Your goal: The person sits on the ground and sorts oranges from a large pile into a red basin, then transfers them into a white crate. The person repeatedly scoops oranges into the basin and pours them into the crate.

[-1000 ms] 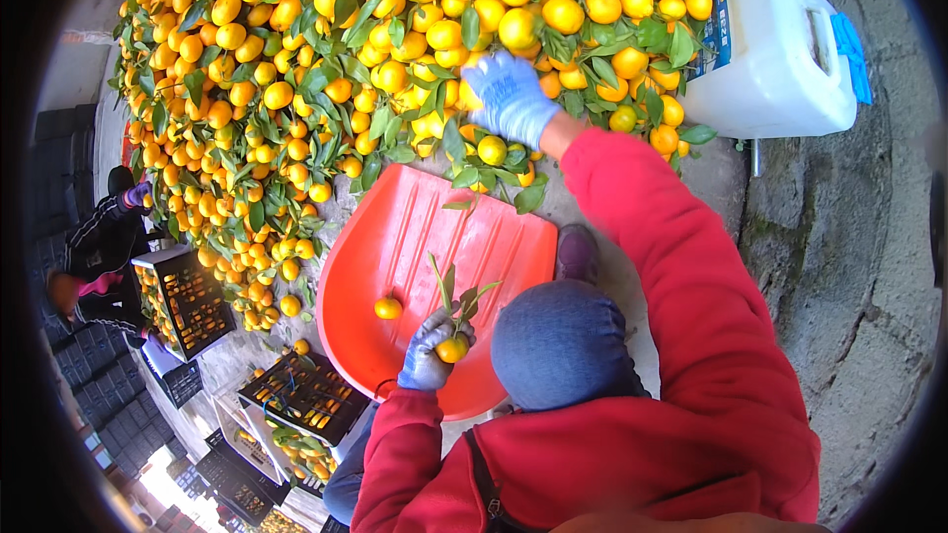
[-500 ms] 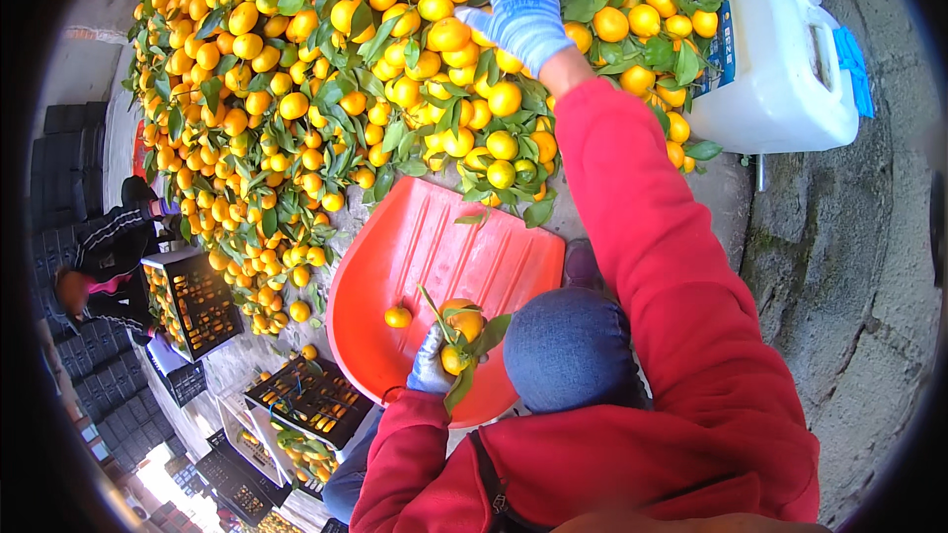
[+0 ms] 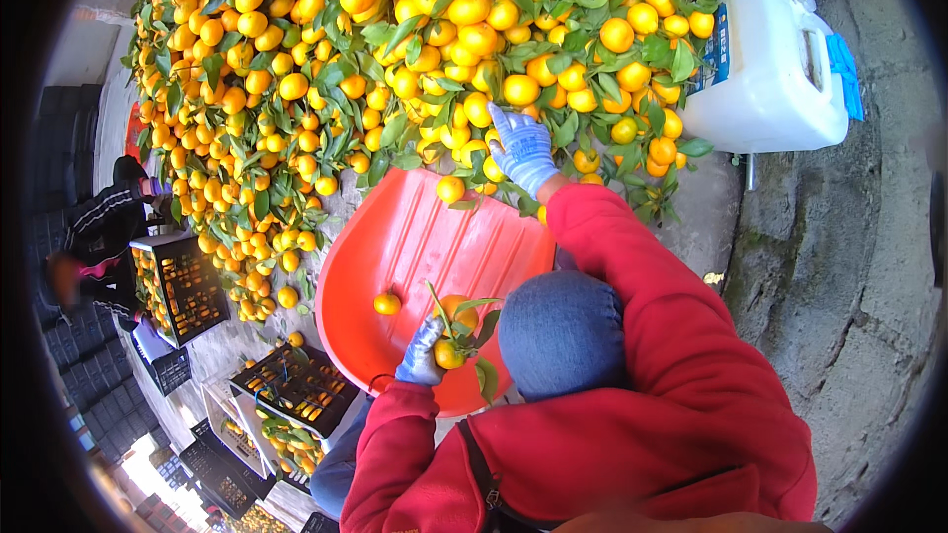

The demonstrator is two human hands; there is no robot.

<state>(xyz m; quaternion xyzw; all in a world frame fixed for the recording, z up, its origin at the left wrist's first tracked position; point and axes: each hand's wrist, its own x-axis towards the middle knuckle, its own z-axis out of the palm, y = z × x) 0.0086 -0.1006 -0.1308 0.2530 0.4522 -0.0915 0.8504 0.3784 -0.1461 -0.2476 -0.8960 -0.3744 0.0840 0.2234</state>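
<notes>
My left hand (image 3: 423, 353), in a white and blue glove, is closed around a sprig of mandarins (image 3: 449, 352) with green leaves, over the near part of a red plastic scoop (image 3: 346, 266). My right hand (image 3: 523, 146), gloved alike, rests palm down at the near edge of a big mandarin heap (image 3: 296, 87). Its fingers are stretched out against the fruit, and nothing shows in its grip. One loose mandarin (image 3: 387, 304) lies inside the scoop. Another mandarin (image 3: 450, 189) sits at the scoop's far edge, just left of my right hand.
A white plastic jug (image 3: 775, 79) with a blue cloth stands right of the heap. Black crates (image 3: 296, 390) holding mandarins stand at the lower left. Farther left a person in dark clothes (image 3: 104, 222) bends beside another crate (image 3: 190, 286). My denim-covered knee (image 3: 563, 336) is beside the scoop.
My right hand has come back toward me from higher on the heap to its near edge. Fruit there has shifted downward, with one mandarin now at the scoop's edge. My left hand keeps its sprig.
</notes>
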